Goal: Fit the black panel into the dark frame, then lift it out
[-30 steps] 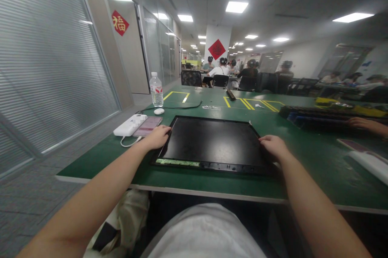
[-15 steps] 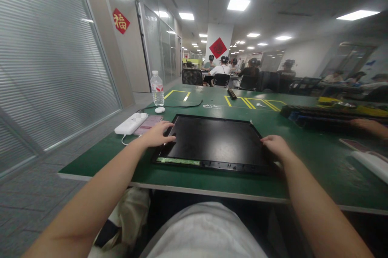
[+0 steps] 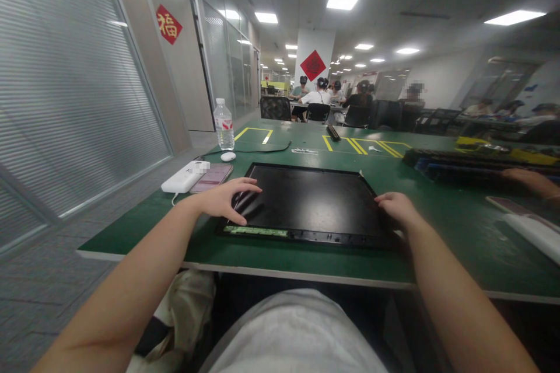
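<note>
A black flat screen panel (image 3: 306,198) in a dark frame lies face up in front of me. Along its near edge, at the left, runs a narrow green circuit board (image 3: 258,232). My left hand (image 3: 223,199) is over the panel's left edge, thumb and fingers spread apart. Whether its fingertips touch the surface, I cannot tell. On the opposite side, the fingers of my right hand (image 3: 396,208) are closed in a pinch on the panel's right edge.
On the green table (image 3: 144,233), a white power bank (image 3: 180,177), phone (image 3: 212,177), white case (image 3: 228,156) and water bottle (image 3: 224,125) stand left. Dark strips (image 3: 455,166) lie at the right, beside another person's hand (image 3: 527,179). A small dark strip (image 3: 333,132) lies farther back.
My left hand has opened wider, its thumb moving nearer to me along the panel's left side. The right hand keeps its place on the right edge.
</note>
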Demonstrator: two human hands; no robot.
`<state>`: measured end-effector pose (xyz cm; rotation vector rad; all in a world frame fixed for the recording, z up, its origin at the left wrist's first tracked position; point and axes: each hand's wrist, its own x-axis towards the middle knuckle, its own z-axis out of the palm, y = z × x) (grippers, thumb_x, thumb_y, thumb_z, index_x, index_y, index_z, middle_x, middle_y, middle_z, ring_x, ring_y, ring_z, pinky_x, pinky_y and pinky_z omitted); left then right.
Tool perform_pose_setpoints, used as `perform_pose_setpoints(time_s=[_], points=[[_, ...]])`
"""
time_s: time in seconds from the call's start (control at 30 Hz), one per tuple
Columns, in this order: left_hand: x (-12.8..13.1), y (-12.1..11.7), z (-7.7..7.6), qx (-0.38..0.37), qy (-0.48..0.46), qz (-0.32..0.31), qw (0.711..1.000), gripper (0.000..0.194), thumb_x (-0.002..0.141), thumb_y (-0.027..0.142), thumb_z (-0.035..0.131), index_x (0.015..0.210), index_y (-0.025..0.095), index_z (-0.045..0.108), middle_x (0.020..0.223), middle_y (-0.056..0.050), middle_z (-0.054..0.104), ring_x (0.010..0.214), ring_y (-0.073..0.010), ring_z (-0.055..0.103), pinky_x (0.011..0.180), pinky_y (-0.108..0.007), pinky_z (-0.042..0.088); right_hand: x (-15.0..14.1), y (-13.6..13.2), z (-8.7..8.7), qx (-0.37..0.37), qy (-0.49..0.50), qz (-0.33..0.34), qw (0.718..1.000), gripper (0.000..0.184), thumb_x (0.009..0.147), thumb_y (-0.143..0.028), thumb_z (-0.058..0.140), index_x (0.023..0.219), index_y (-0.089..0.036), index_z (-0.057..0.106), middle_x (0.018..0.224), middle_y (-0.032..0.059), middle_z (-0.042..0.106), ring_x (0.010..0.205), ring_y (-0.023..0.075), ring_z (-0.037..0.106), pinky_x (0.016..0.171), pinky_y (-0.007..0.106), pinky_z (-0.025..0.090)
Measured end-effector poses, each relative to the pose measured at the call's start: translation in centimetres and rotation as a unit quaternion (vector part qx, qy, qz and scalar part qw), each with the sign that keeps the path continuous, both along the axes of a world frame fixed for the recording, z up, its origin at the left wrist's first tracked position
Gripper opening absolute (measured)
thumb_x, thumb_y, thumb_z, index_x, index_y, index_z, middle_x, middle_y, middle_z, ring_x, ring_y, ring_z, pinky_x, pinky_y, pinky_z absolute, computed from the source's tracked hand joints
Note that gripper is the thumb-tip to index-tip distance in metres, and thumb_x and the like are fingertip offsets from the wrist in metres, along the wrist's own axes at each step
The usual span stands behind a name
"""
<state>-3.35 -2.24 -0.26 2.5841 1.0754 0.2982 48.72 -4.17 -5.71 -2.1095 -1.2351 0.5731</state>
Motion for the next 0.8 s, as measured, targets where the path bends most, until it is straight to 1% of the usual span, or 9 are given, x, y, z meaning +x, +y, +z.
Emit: perform_pose_setpoints(time_s=[0.17,0.27,0.37,0.47,0.67,0.8], points=[[0.03,-0.12,0.16,-0.015,-0.006,-0.022,1.0,0.092,0.064,0.047,0.084,0.147,0.029,0.049,0.163,-0.012,0.033,0.148,-0.0355,0.034,0.119,-0.046,0.028,-0.4,-0.17,0.3,-0.001,0.021,-0.003,1.0,0.037,0.067,-0.004,0.057,0.097,-0.012,0.077,0.075,0.0073,0.073,0.059,0.0177,0.064,0.062,0.027,0.049],[0.14,-0.16,0.19,-0.011,-0.016,-0.033,0.999,0.09,0.065,0.042,0.084,0.147,0.029,0.049,0.163,-0.012,0.032,0.148,-0.0351,0.032,0.12,-0.046,0.027,-0.38,-0.14,0.38,-0.004,0.034,0.001,0.999,0.038,0.066,-0.004,0.057,0.097,-0.012,0.077,0.072,0.0072,0.073,0.059,0.0177,0.064,0.06,0.026,0.049],[0.39,-0.35,0.3,-0.002,-0.018,-0.042,0.999,0.086,0.065,0.036,0.083,0.144,0.029,0.052,0.163,-0.011,0.033,0.148,-0.0358,0.033,0.12,-0.047,0.028,-0.13,0.01,0.4,-0.003,0.034,0.016,0.999,0.035,0.065,-0.005,0.059,0.094,-0.012,0.077,0.071,0.0074,0.072,0.059,0.0179,0.064,0.059,0.026,0.049],[0.63,-0.57,0.44,0.002,-0.018,-0.049,0.999,0.083,0.065,0.031,0.082,0.143,0.029,0.053,0.163,-0.011,0.033,0.148,-0.0358,0.033,0.12,-0.046,0.027,0.11,0.13,0.37,0.002,0.028,0.021,0.999,0.03,0.064,-0.007,0.063,0.09,-0.013,0.077,0.07,0.0075,0.072,0.06,0.0185,0.065,0.061,0.027,0.05],[0.63,-0.58,0.44,0.015,-0.012,-0.051,0.999,0.082,0.064,0.028,0.081,0.141,0.029,0.054,0.164,-0.01,0.032,0.148,-0.0356,0.034,0.12,-0.046,0.029,0.23,0.08,0.12,0.024,0.001,0.043,0.999,0.023,0.067,-0.017,0.069,0.088,-0.014,0.08,0.068,0.0084,0.071,0.063,0.0204,0.065,0.064,0.03,0.051],[0.38,-0.43,0.37,0.016,-0.004,-0.046,0.999,0.081,0.066,0.029,0.081,0.143,0.029,0.053,0.164,-0.01,0.031,0.148,-0.0337,0.034,0.12,-0.042,0.029,0.11,0.06,0.09,0.018,-0.002,0.035,0.999,0.026,0.068,-0.014,0.065,0.09,-0.013,0.079,0.069,0.0081,0.071,0.062,0.0197,0.064,0.061,0.028,0.049]])
